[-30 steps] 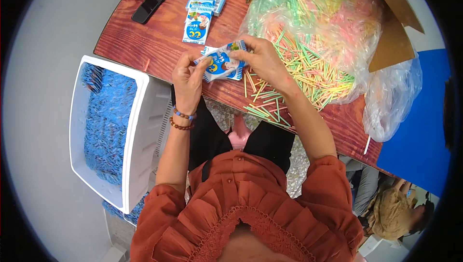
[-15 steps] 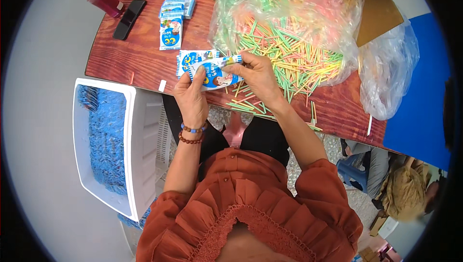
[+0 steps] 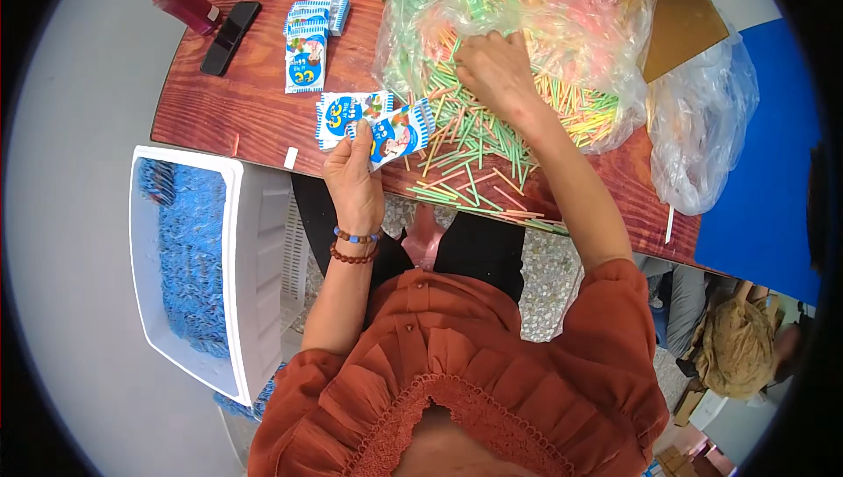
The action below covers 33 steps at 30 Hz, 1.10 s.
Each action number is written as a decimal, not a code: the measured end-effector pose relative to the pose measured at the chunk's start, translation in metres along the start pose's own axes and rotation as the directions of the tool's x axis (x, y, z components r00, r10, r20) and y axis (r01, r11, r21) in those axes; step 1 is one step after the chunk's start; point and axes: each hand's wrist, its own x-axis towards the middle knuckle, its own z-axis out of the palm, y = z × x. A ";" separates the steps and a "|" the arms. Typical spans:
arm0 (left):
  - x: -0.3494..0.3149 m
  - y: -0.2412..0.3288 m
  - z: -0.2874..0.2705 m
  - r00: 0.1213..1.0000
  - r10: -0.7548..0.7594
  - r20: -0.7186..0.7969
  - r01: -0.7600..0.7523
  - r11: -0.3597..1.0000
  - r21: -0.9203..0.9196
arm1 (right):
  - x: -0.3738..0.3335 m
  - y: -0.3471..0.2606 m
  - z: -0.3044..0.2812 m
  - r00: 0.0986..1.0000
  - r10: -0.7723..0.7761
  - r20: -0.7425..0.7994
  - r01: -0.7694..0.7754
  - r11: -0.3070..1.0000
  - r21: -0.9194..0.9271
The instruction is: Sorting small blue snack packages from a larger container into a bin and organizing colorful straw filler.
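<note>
A small blue-and-white packet is pinched between the thumb and fingers of my left hand, near the table's front edge. Under and behind it lies another such packet, flat on the wood. My right hand is over the heap of thin pastel sticks, its fingers curled down toward them. The fingertips are hidden, so whether any stick is in them does not show. Green, pink and yellow sticks spill from a clear plastic bag onto the table.
More blue-and-white packets lie on the red-brown table, near a black phone and a red bottle. A white foam box of blue packets stands left. A cardboard box and an empty-looking clear bag are right.
My right hand has let go of the packet and moved up and right onto the stick heap. My left hand still holds the packet in about the same place.
</note>
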 end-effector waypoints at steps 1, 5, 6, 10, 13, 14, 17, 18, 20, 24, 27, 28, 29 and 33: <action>0.000 -0.001 0.001 1.000 -0.004 -0.016 0.004 1.000 0.013 | 0.002 0.001 0.007 0.999 -0.030 0.035 0.035 0.991 -0.129; 0.001 0.000 -0.001 0.999 -0.042 -0.004 0.042 0.998 -0.052 | 0.011 -0.006 0.017 0.996 -0.087 0.000 0.084 0.972 -0.219; 0.002 -0.001 -0.004 0.999 -0.046 0.008 0.046 0.997 -0.062 | 0.012 -0.008 0.021 0.995 -0.087 -0.040 0.074 0.966 -0.247; 0.002 -0.002 -0.002 0.999 -0.048 -0.020 0.047 0.996 -0.070 | 0.012 -0.005 0.036 0.989 -0.100 -0.106 0.069 0.963 -0.260; 0.002 -0.001 -0.003 1.000 -0.026 -0.008 0.026 0.998 -0.053 | 0.010 -0.002 0.032 0.997 -0.076 -0.015 0.071 0.976 -0.204; 0.002 -0.001 -0.003 1.000 -0.024 -0.007 0.023 0.998 -0.057 | 0.007 -0.002 0.028 0.997 -0.079 -0.014 0.074 0.976 -0.207; 0.001 0.000 -0.003 1.000 -0.023 0.001 0.023 0.997 -0.070 | 0.004 0.000 0.017 0.997 -0.062 0.043 0.067 0.990 -0.127; 0.001 0.000 -0.003 1.000 -0.025 0.008 0.025 0.997 -0.074 | 0.004 0.001 0.013 0.989 -0.013 0.146 0.018 0.999 -0.031; 0.001 -0.001 -0.004 0.999 -0.028 0.019 0.029 0.997 -0.073 | 0.002 0.005 0.007 0.967 0.025 0.253 -0.041 0.997 0.058; 0.000 -0.002 -0.002 0.999 -0.034 0.017 0.035 0.997 -0.067 | -0.006 0.010 -0.001 0.976 0.071 0.205 -0.130 0.949 0.289; 0.001 -0.004 -0.001 0.999 -0.050 0.022 0.051 0.996 -0.067 | -0.008 0.018 0.001 0.988 0.048 0.149 -0.103 0.916 0.388; 0.001 -0.004 0.000 0.998 -0.051 0.024 0.053 0.996 -0.068 | -0.008 0.022 0.001 0.993 0.014 0.119 -0.065 0.896 0.439; 0.000 -0.004 0.000 0.998 -0.060 0.028 0.062 0.996 -0.071 | -0.008 0.025 -0.001 0.993 0.012 0.119 -0.064 0.896 0.439; 0.003 -0.004 -0.003 0.995 -0.071 0.073 0.076 0.995 -0.070 | -0.006 0.024 -0.020 0.943 0.167 0.287 -0.320 0.683 0.657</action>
